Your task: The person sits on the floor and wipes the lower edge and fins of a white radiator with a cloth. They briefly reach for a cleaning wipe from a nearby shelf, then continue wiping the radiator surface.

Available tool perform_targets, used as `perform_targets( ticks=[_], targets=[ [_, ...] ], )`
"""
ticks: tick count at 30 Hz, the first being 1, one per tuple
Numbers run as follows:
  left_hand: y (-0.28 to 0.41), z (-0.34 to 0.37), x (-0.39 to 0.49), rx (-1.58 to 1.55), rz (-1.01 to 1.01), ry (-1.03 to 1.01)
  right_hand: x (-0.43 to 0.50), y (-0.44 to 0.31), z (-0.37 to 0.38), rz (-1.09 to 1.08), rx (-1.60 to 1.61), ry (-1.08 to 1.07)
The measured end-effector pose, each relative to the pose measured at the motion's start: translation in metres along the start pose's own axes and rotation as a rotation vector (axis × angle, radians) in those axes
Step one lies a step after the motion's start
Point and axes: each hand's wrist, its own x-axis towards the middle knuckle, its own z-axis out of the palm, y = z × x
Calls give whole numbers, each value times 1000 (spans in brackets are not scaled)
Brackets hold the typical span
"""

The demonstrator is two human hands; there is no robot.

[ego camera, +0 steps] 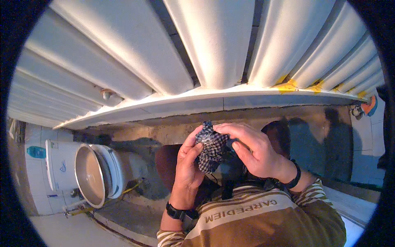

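Note:
Between my two hands, in front of my lap, is a bunched dark-and-light checked cloth [213,148]. My left hand [189,157] grips it from the left, with the thumb pressed on its face near a whitish patch. The fingertips of my right hand [254,151] touch the upper right of the cloth, while its thumb is held apart from them. A dark band is on each wrist. The underside of the cloth is hidden.
Close ahead stands a large white ribbed panel [216,46], yellow-stained along its lower edge [287,88]. At left, a metal basin [91,176] rests on its side or tilted beside a white toilet [115,173]; a yellow hose [131,187] runs nearby. An orange-and-blue object [369,105] is far right.

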Motion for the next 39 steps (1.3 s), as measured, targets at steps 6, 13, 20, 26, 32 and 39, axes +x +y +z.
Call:
perform_targets(
  ticks=[6, 13, 20, 26, 32, 39],
  targets=[
    [-12, -11, -9, -52, -66, -130, -3, 7, 25, 361, 277, -56],
    [-18, -28, -2, -9, -191, -64, -2, 0, 49, 153, -154, -27],
    [30, -29, -10, -38, 140, 86, -21, 12, 26, 89, -228, -7],
    [100, 14, -4, 125, 875, 129, -72, 106, 39, 307, -216, -218],
    [89, 76, 63, 1234, 1668, 446, -114, 173, 56, 298, -155, -257],
    [57, 34, 60, 1643, 1650, 330, -106, 193, 23, 375, -520, -305]
  ],
)
